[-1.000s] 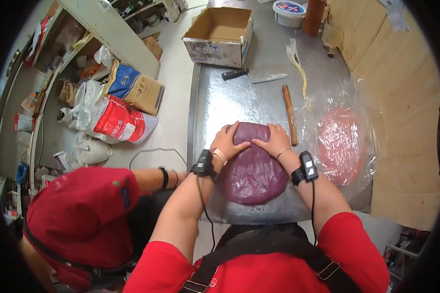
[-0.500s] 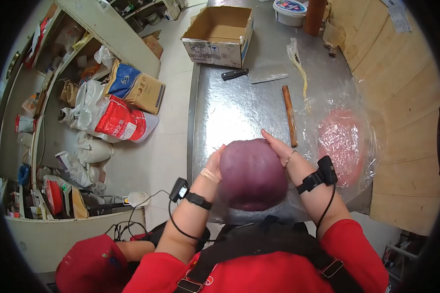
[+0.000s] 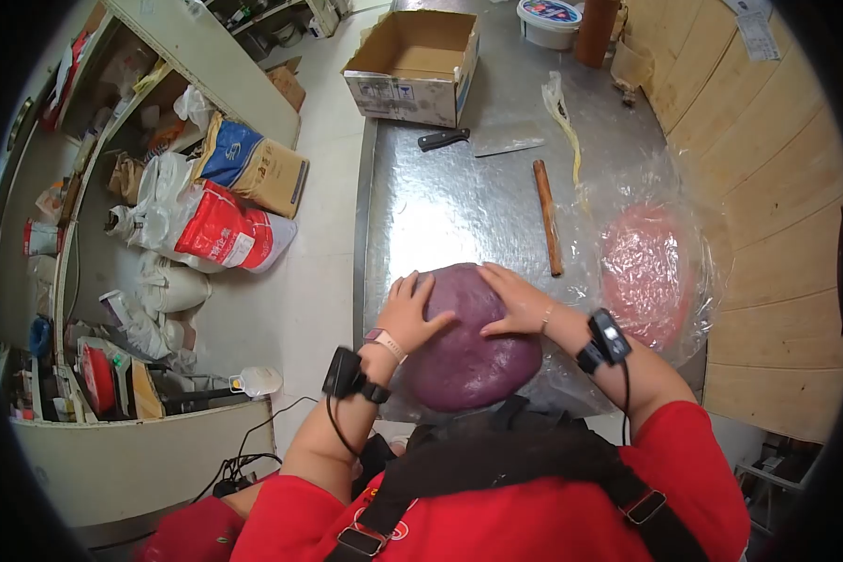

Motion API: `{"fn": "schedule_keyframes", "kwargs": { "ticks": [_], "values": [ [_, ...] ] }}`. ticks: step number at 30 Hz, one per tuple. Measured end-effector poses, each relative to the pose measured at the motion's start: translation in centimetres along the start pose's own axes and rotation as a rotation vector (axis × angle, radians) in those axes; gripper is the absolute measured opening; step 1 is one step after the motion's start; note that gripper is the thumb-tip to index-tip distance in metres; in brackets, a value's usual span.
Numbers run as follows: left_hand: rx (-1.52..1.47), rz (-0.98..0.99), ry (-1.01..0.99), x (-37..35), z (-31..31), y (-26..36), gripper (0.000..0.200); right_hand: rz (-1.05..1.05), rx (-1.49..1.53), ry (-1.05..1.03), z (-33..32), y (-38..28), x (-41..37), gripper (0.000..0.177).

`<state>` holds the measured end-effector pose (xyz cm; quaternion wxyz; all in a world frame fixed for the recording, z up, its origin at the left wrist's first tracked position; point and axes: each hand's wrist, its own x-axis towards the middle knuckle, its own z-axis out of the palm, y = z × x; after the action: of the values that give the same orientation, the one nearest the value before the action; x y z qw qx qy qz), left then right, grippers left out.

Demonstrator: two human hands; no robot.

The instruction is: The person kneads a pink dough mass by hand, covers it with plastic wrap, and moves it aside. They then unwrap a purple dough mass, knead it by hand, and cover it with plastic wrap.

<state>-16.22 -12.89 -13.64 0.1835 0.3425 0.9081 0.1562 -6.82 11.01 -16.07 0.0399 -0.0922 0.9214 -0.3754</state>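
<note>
A big mass of purple dough [image 3: 473, 365] rests at the near edge of the steel table, with clear plastic film under its lower side. My left hand [image 3: 410, 317] lies on the dough's upper left, fingers spread and thumb pointing across it. On the upper right, my right hand [image 3: 517, 300] presses the dough with thumb and fingers apart. Neither hand is closed around it. Beyond my right hand lies a wooden rolling pin [image 3: 547, 217]. Pink dough [image 3: 644, 272] lies flattened under plastic wrap to the right.
A cleaver with a black handle [image 3: 443, 140] lies farther back, near an open cardboard box [image 3: 403, 98]. A white tub [image 3: 550, 23] stands at the far end. Wooden boards [image 3: 768, 234] line the right side. Shelves and sacks [image 3: 236, 229] stand left; a person's red cap [image 3: 192, 532] shows below.
The purple dough has come down onto the table and looks broader. My hands have shifted from its sides to its top, with fingers spread. The red cap has moved lower in view.
</note>
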Motion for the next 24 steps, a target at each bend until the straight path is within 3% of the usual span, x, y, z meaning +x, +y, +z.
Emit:
{"fn": "schedule_keyframes", "kwargs": {
  "ticks": [2, 4, 7, 8, 9, 10, 11, 13, 16, 18, 19, 22, 24],
  "values": [
    [-0.158, -0.033, 0.018, 0.4, 0.2, -0.1, 0.087, -0.006, -0.051, -0.097, 1.4, 0.0, 2.1, 0.104],
    [-0.416, -0.079, -0.06, 1.2, -0.4, -0.5, 0.088, 0.147, 0.019, -0.122, 1.3, -0.6, 3.5, 0.1],
    [-1.091, -0.43, -0.357, 1.1, 0.5, -2.0, 0.069, 0.482, 0.207, -0.286, 1.4, -1.0, 5.1, 0.084],
    [-1.349, -0.522, -0.483, 1.4, 0.7, -2.5, 0.065, 0.572, 0.5, -0.363, 1.3, -0.8, 5.1, 0.077],
    [-1.542, -0.62, -0.506, 0.9, 0.1, -1.5, 0.05, 0.656, 0.796, -0.435, 1.4, -0.5, 4.7, 0.07],
    [-1.659, -0.61, -0.484, 1.2, -0.2, -1.1, 0.048, 0.729, 1.091, -0.499, 1.0, -0.6, 4.9, 0.063],
    [-1.778, -0.603, -0.467, 1.3, -0.2, -0.7, 0.046, 0.671, 1.333, -0.461, 0.9, -1.0, 4.5, 0.045],
    [-1.997, -0.612, -0.443, 1.8, -0.7, -0.1, 0.042, 0.675, 1.61, -0.42, -1.3, -1.9, 5.4, 0.044],
    [-2.168, -0.243, -0.454, 3.6, -4.9, 1.8, 0.045, 0.531, 1.836, -0.35, -5.9, -3.8, 7.4, 0.043],
    [-2.166, -0.142, -0.379, 3.8, -9.5, 4.4, 0.047, 0.415, 1.94, -0.305, -9.2, -6.2, 7.7, 0.043],
    [-2.161, -0.13, -0.411, 3.7, -10.8, 4.8, 0.046, 0.327, 1.95, -0.282, -10.1, -6.8, 7.4, 0.042],
    [-2.146, -0.11, -0.418, 2.3, -11.9, 6.4, 0.046, 0.375, 1.814, -0.13, -10.5, -8.2, 5.0, 0.042],
    [-2.104, -0.275, -0.425, 1.7, -9.0, 5.4, 0.046, 0.443, 1.828, -0.107, -8.4, -7.7, 3.0, 0.041]
  ]
}}
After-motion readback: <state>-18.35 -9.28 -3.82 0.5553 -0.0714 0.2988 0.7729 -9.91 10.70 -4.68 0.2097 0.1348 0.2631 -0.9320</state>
